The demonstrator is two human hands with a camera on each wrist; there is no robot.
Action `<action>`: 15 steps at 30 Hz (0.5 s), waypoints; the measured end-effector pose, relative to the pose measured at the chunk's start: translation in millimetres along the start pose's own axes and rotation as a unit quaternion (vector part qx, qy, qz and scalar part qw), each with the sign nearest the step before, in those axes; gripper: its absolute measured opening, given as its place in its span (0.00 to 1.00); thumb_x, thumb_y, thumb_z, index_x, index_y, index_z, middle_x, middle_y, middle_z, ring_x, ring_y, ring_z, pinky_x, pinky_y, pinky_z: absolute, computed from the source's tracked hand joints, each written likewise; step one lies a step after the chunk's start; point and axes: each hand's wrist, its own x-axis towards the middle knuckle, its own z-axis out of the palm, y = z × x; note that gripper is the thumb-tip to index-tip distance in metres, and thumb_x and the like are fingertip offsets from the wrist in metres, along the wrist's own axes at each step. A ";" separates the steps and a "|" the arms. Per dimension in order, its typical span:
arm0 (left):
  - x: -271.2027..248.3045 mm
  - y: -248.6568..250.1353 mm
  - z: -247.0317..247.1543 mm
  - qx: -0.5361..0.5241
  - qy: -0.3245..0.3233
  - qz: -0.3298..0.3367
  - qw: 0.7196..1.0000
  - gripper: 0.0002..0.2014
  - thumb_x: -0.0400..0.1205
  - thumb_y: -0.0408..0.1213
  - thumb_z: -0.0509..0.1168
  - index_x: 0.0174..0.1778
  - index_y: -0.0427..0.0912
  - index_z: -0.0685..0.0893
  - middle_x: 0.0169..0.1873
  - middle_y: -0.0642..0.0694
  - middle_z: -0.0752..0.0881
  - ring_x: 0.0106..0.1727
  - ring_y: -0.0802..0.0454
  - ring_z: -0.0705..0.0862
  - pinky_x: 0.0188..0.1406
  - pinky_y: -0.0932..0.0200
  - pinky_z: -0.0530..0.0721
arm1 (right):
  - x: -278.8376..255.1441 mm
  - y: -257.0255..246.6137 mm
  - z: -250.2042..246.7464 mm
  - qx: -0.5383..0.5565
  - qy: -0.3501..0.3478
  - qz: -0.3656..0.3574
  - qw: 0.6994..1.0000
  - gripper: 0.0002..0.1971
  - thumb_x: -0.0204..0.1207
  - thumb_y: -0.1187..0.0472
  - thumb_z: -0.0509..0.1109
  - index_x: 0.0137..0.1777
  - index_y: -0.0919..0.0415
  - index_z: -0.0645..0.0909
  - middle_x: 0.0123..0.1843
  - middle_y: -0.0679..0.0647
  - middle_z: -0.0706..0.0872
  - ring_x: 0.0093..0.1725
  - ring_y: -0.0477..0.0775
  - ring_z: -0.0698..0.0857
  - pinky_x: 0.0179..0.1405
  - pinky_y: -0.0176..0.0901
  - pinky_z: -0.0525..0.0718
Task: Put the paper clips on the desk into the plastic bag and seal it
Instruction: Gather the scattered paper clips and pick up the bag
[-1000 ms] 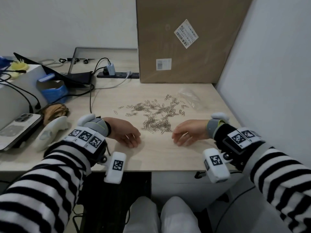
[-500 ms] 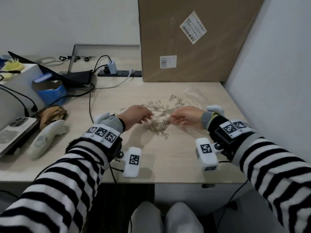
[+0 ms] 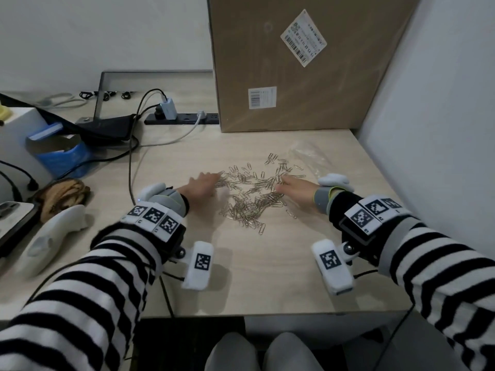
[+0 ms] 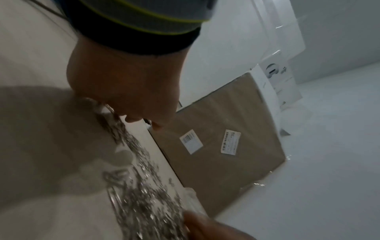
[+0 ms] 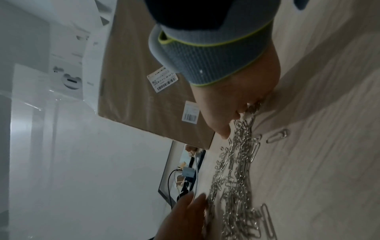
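A person in black-and-white striped sleeves (image 3: 88, 285) is sitting at a pale wooden desk (image 3: 267, 277), both wrists carrying marker-tagged camera bands. Beyond the bare near edge of the desk, the left hand (image 3: 199, 186) is lying flat with fingers stretched out, its fingertips touching the left edge of a scatter of silver paper clips (image 3: 251, 195). The right hand (image 3: 296, 189) is resting at the right edge of the same pile, fingers extended and touching the clips; neither hand is grasping anything. The clips are lying loose on the desk between the two hands, thickest toward the near side and thinning out farther back. Just beyond them to the right, a clear plastic bag (image 3: 308, 156) is lying flat on the desk, near the right wall. At the far edge a large cardboard box (image 3: 308, 76) is standing upright, with a power strip (image 3: 182, 118) to its left. On the left side of the desk, a white controller (image 3: 51, 236) and a blue box (image 3: 64, 156) are sitting.
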 end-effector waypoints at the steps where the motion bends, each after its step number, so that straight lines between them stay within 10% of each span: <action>1: 1.6 3.4 6.0 -0.027 -0.026 0.012 0.999 0.34 0.84 0.56 0.49 0.80 0.36 0.62 0.82 0.38 0.58 0.82 0.39 0.57 0.82 0.42 0.51 | -0.2 -2.9 1.8 -0.005 -0.013 -0.008 1.000 0.30 0.85 0.46 0.51 0.82 0.58 0.53 0.85 0.52 0.54 0.84 0.53 0.53 0.80 0.44 0.53; 3: 1.4 9.7 17.9 -0.084 -0.072 0.019 0.994 0.47 0.72 0.69 0.52 0.79 0.36 0.64 0.80 0.36 0.64 0.80 0.37 0.63 0.81 0.41 0.58 | -1.4 -5.9 5.0 -0.005 -0.029 -0.028 0.999 0.31 0.84 0.45 0.51 0.83 0.56 0.51 0.85 0.50 0.50 0.84 0.52 0.51 0.81 0.43 0.50; 8: -5.6 31.5 21.1 -0.078 -0.145 0.034 0.986 0.31 0.86 0.54 0.51 0.80 0.39 0.63 0.80 0.45 0.65 0.81 0.47 0.63 0.78 0.57 0.58 | -1.7 -2.8 -9.3 0.050 0.014 -0.047 0.998 0.25 0.84 0.47 0.55 0.78 0.55 0.67 0.81 0.50 0.67 0.79 0.52 0.66 0.76 0.43 0.61; 12: -1.1 43.1 -2.2 -0.097 -0.105 0.047 0.989 0.27 0.88 0.48 0.49 0.82 0.41 0.59 0.83 0.47 0.58 0.83 0.50 0.55 0.78 0.56 0.53 | 5.7 -2.4 -43.4 0.082 0.081 -0.003 0.993 0.18 0.82 0.60 0.60 0.70 0.63 0.77 0.72 0.58 0.78 0.59 0.53 0.81 0.55 0.42 0.78; 15: 17.1 44.0 -12.0 -0.092 -0.074 0.029 0.993 0.27 0.88 0.48 0.50 0.82 0.41 0.60 0.82 0.45 0.59 0.83 0.47 0.56 0.81 0.50 0.52 | 20.0 6.3 -61.5 0.042 0.071 0.069 0.994 0.19 0.81 0.64 0.59 0.71 0.68 0.74 0.73 0.63 0.77 0.71 0.64 0.76 0.67 0.51 0.76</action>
